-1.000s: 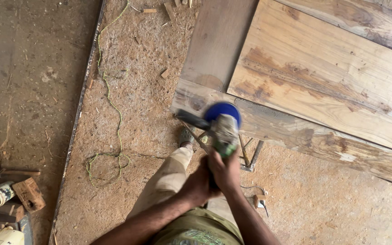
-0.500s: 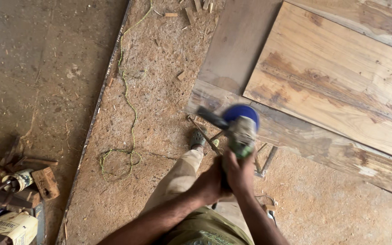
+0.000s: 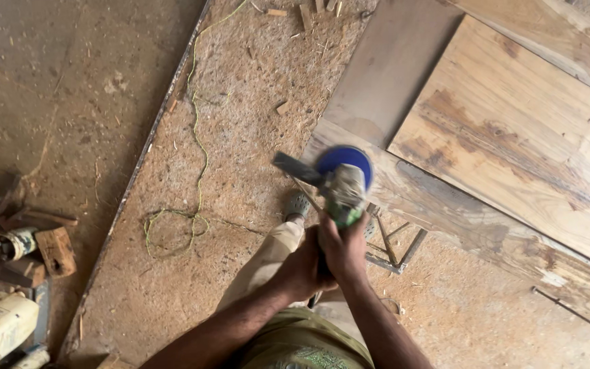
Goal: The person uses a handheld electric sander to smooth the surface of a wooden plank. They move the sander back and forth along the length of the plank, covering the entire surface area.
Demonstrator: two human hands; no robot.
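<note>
Clutching a green angle grinder (image 3: 344, 195) in a tight two-handed grip, left hand (image 3: 302, 266) and right hand (image 3: 344, 249) hold its blue disc at the weathered plank's (image 3: 459, 215) near-left end, which looks mostly unsanded.

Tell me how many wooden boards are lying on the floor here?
3 in view. A light board lies at right, a dark board beside it at top centre, and a weathered plank runs under the grinder. Another edge shows top right; more may lie outside the frame.
</note>
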